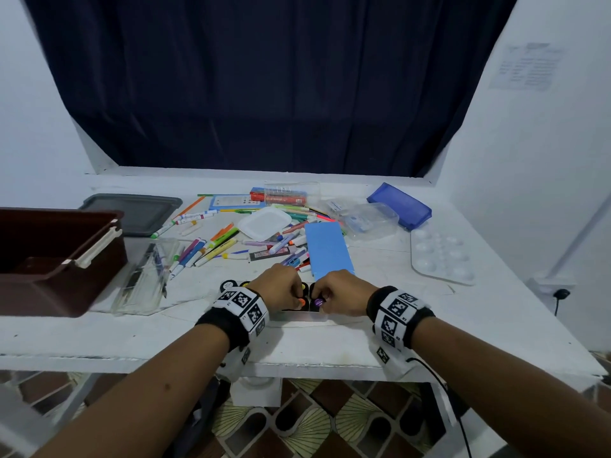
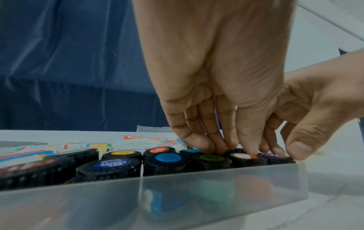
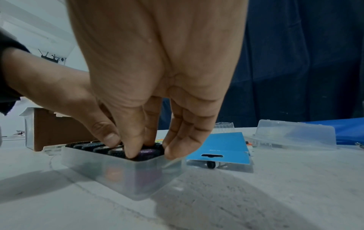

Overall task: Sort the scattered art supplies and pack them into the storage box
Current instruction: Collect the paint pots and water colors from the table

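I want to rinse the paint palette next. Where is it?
In the head view, the white paint palette lies at the table's far right, just right of the blue card.

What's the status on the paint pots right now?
Left hand and right hand both pinching pots in the clear tray. Tray looks full. Markers lie loose; brown box open.

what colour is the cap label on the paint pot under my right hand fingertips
Purple cap label, clearest in the right wrist view.
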Tool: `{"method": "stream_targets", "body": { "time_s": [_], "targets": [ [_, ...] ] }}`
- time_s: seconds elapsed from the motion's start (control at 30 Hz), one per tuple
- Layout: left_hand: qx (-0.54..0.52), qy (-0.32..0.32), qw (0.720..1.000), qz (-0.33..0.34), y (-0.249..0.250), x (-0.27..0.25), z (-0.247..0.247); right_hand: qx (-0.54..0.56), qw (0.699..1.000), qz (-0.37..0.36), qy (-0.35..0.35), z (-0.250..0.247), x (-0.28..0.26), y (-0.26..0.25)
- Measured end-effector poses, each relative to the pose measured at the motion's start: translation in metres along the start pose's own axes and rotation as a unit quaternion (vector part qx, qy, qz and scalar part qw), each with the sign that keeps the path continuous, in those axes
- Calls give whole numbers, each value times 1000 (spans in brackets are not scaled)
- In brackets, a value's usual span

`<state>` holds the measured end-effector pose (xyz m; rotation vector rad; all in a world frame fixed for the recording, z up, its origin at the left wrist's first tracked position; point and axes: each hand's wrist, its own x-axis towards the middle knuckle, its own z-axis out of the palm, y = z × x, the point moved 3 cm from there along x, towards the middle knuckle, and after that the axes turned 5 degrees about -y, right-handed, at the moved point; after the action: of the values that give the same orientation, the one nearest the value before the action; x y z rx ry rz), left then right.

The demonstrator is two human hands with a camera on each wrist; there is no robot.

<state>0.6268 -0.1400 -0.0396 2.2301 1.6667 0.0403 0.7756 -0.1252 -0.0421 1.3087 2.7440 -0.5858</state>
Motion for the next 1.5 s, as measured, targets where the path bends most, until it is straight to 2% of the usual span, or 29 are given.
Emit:
{"method": "stream_targets", "body": {
  "time_s": [0.23, 0.37, 0.5, 0.63, 0.73, 0.9, 1.07, 1.23, 1.37, 1.5],
  "targets": [
    [-55, 53, 997, 0, -19, -9, -19, -14, 1000, -14, 11, -19, 12, 0],
    [-67, 76, 995, -28, -39, -18, -32, -17, 1000, -22, 10, -32, 22, -4],
    [-83, 91, 989, -85, -76, -31, -42, -24, 998, -58, 0, -46, 44, -19],
    [-92, 88, 980, -154, -122, -43, -38, -35, 996, -85, -20, -53, 79, -40],
    [-58, 105, 967, -223, -159, -51, -37, -52, 993, -100, -40, -51, 110, -61],
    [-16, 127, 907, -400, -216, -67, -35, -85, 984, -127, -85, -35, 165, -100],
    [-69, 115, 876, -464, -254, -71, -21, -138, 972, -120, -146, -9, 219, -122],
    [-96, 111, 884, -445, -261, -77, -24, -163, 963, -132, -167, 1, 244, -123],
    [-102, 147, 890, -420, -255, -81, -30, -148, 964, -150, -165, -2, 246, -115],
    [-101, 172, 921, -336, -240, -79, -37, -102, 978, -132, -129, -20, 238, -100]
  ]
}}
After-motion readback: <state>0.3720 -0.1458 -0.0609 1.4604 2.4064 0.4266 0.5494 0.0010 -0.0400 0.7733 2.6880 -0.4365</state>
